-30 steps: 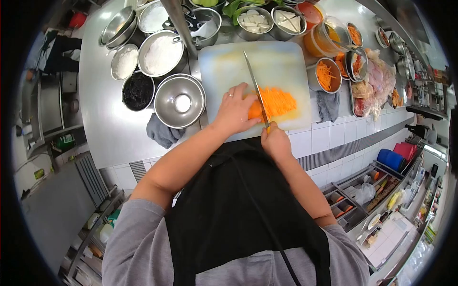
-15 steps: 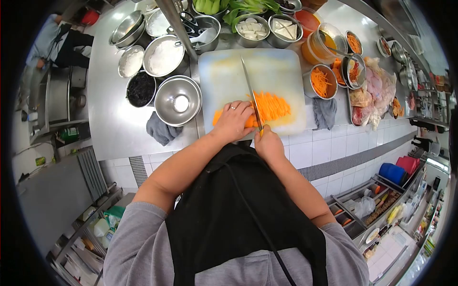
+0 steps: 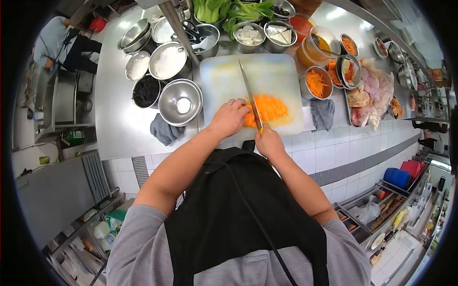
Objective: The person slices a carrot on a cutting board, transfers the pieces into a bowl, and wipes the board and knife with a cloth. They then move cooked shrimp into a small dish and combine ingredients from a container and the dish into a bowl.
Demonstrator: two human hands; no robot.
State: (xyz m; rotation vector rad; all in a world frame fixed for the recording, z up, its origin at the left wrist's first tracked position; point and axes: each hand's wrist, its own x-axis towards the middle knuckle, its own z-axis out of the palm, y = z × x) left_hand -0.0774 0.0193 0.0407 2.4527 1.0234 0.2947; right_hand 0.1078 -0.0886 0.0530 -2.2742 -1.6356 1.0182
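Orange carrot (image 3: 269,107) sits at the centre of the frame, and the left hand (image 3: 230,118) is right on it, fingers curled and pressing the uncut end down onto the pale cutting board (image 3: 224,76). Just lower right, the right hand (image 3: 268,141) is clenched round the handle of a long knife (image 3: 248,90), the blade running up toward the top of the frame and lying across the carrot, tight beside the left fingers. Cut slices fan out to the right of the blade.

Moving outward: left of the board, a shiny steel bowl (image 3: 180,101) stands on the steel surface (image 3: 114,128), with a crumpled grey cloth (image 3: 163,129) just below it at the near edge and a bowl of something dark (image 3: 146,90) beside it. Right of the board there's a small tub of carrot shreds (image 3: 315,82), a second cloth (image 3: 323,113) under it, then raw meat (image 3: 377,88) further right. Green leaves (image 3: 214,7) line the top edge. Far upper left, another person (image 3: 62,43) stands well apart.
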